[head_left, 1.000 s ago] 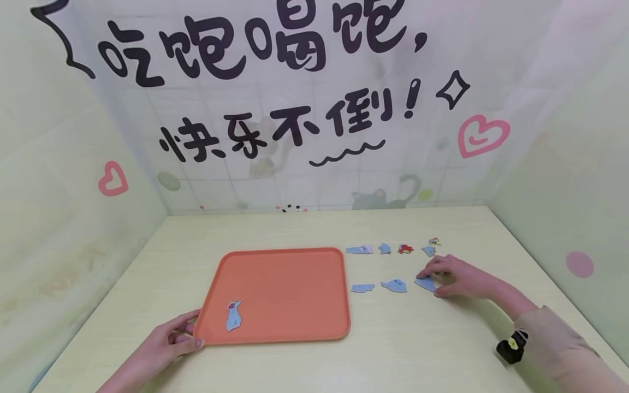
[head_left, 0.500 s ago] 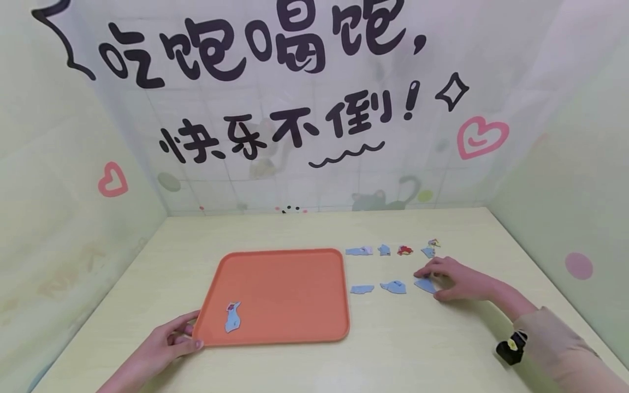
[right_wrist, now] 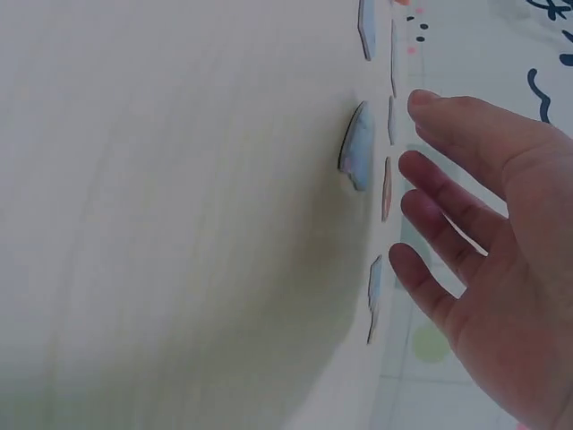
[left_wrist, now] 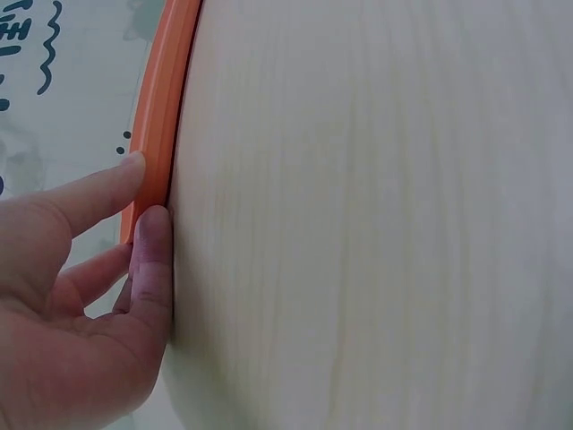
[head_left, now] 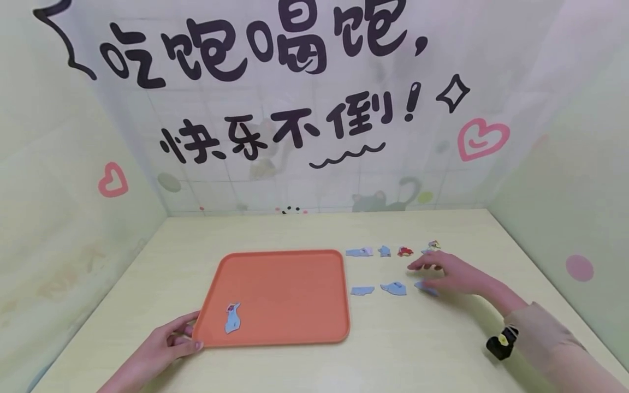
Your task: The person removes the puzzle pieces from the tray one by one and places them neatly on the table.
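Observation:
My left hand (head_left: 169,339) holds the near left corner of the orange tray (head_left: 285,295). In the left wrist view its thumb and fingers pinch the tray's rim (left_wrist: 159,134). On the tray lies one light blue puzzle piece (head_left: 233,321) with a small red pattern. My right hand (head_left: 457,274) hovers over the right side of the table, fingers spread and holding nothing. Below it, partly covered by the thumb, is a blue puzzle piece (head_left: 419,285). The right wrist view shows the open fingers (right_wrist: 439,193) apart from the flat puzzle pieces on the table.
Right of the tray, two loose rows of puzzle pieces include a blue one (head_left: 362,290), a curved one (head_left: 395,288), a red one (head_left: 405,251) and a blue-and-lilac one (head_left: 360,252). The farthest right piece (head_left: 432,245) is partly hidden. Printed cloth walls (head_left: 314,185) enclose the table.
My right hand has let go of the blue puzzle piece, its fingers spreading and lifting while the piece stays on the table. My left hand keeps its place on the tray.

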### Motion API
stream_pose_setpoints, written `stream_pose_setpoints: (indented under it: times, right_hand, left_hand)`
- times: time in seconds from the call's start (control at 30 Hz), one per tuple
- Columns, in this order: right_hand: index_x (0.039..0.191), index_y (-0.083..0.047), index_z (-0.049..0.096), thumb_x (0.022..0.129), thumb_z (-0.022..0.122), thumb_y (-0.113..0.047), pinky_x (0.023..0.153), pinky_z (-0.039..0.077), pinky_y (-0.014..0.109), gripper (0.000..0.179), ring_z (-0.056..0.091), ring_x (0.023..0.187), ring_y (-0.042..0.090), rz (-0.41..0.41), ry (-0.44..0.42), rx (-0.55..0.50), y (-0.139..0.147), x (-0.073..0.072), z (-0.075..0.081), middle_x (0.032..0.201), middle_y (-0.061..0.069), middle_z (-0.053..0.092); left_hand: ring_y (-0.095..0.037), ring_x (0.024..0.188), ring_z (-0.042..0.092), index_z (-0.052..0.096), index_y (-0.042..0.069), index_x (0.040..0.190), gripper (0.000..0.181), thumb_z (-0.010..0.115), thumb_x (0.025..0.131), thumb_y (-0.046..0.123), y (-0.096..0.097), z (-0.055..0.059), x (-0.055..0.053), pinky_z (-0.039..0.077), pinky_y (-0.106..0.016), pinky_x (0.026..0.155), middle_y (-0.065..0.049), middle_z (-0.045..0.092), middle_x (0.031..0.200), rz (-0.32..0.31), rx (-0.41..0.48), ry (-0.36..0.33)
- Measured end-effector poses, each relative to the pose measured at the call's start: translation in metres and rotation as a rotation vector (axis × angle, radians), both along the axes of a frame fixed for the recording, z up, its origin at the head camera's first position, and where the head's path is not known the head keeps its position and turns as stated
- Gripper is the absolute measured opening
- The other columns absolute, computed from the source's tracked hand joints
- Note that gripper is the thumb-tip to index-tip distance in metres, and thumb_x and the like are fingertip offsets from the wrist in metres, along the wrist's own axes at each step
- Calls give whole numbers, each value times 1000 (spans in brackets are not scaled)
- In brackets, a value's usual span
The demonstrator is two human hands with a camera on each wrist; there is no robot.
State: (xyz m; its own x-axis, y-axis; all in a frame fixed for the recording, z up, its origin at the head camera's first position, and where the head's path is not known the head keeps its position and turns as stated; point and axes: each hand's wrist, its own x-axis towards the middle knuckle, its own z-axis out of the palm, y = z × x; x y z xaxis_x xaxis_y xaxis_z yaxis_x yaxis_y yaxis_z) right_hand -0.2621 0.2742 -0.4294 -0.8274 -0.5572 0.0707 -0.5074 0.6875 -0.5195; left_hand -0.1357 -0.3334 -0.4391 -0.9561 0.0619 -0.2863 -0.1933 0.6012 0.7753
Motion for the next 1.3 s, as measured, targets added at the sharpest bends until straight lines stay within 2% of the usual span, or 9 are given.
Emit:
stream_pose_setpoints:
  times: [0.13, 0.37, 0.6, 0.67, 0.8, 0.93, 1.07, 1.17, 1.3]
  right_hand:
    - [124, -15, 67, 90, 73, -20, 95, 49, 46, 35, 59, 116, 26, 53, 29, -29, -21, -9, 7, 123, 1, 67]
    - [126, -11, 65, 93, 69, -18, 94, 48, 55, 35, 59, 113, 32, 146, 8, -82, -66, -22, 22, 123, 9, 66]
    - [127, -10, 65, 93, 69, -17, 93, 47, 54, 35, 59, 112, 34, 237, 47, -133, -107, -35, 27, 123, 10, 66]
    - [127, -11, 65, 93, 69, -17, 95, 47, 55, 35, 59, 114, 32, 248, 34, -146, -120, -38, 29, 124, 8, 66]
    - [125, -16, 67, 93, 69, -21, 101, 46, 54, 33, 58, 119, 28, 284, 27, -172, -147, -46, 33, 124, 5, 66]
    - [124, -18, 67, 94, 69, -26, 99, 46, 53, 32, 58, 118, 30, 344, 48, -183, -173, -53, 34, 124, 5, 66]
    - [124, -18, 68, 94, 68, -27, 98, 46, 51, 32, 58, 117, 29, 383, 56, -180, -199, -57, 35, 123, 5, 66]
    - [124, -18, 68, 92, 70, -26, 99, 47, 46, 32, 58, 117, 24, 403, 58, -172, -219, -57, 38, 123, 2, 66]
    - [125, -16, 68, 90, 73, -22, 101, 46, 45, 35, 56, 118, 24, 440, 48, -181, -246, -58, 38, 124, 1, 66]
  left_hand:
    - [-5, 82, 57, 31, -6, 151, 76, 71, 91, 19, 0, 1, 1, 47, -21, 68, -13, 56, 115, 1, 10, -1]
    - [-3, 81, 58, 31, -7, 150, 77, 71, 90, 19, 0, 1, 2, 46, -21, 67, -15, 55, 115, -12, 23, 16]
    - [-3, 81, 57, 30, -6, 151, 77, 71, 90, 18, 0, 0, 2, 46, -20, 68, -14, 55, 115, -6, 30, 18]
    - [-4, 81, 57, 30, -5, 151, 78, 72, 90, 19, 0, 0, 2, 46, -20, 67, -13, 55, 114, 0, 23, 14]
    - [-6, 82, 56, 31, 0, 153, 80, 73, 89, 21, 1, 1, 1, 46, -20, 69, -12, 55, 113, 19, 12, 0]
    - [-7, 82, 55, 31, 3, 153, 81, 74, 88, 23, 1, 1, 0, 46, -21, 69, -11, 55, 113, 29, 3, -13]
    - [-9, 80, 53, 30, 2, 154, 80, 73, 89, 24, 2, 1, 0, 44, -21, 68, -10, 57, 113, 23, -18, -8]
    - [-8, 80, 53, 30, 1, 154, 80, 72, 90, 22, 1, 0, 0, 44, -21, 68, -10, 56, 113, 17, -12, -2]
    - [-7, 81, 54, 29, 1, 154, 79, 72, 90, 21, 0, -1, 0, 45, -21, 69, -11, 56, 112, 8, 3, 0]
